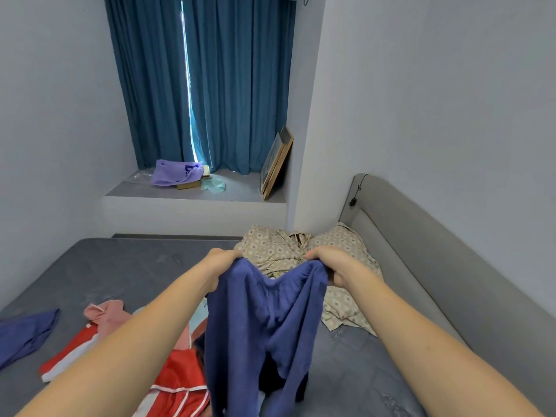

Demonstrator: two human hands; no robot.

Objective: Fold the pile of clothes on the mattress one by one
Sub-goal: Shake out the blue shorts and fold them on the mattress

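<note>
A dark blue garment (258, 320) hangs in the air over the grey mattress (126, 266). My left hand (219, 263) grips its top edge on the left and my right hand (331, 263) grips the top edge on the right. The cloth sags between them and its lower end reaches down to the mattress. Beneath and left of it lies a red garment with white stripes (168, 383), with a pink piece (105, 314) beside it. A beige patterned garment (304, 251) lies crumpled behind my hands. Another blue piece (27, 332) lies at the far left.
A grey padded headboard (436, 254) runs along the right side. Beyond the mattress is a raised window ledge (240, 188) with a purple bag (174, 173), a picture frame (276, 164) leaning on the wall and blue curtains (204, 85).
</note>
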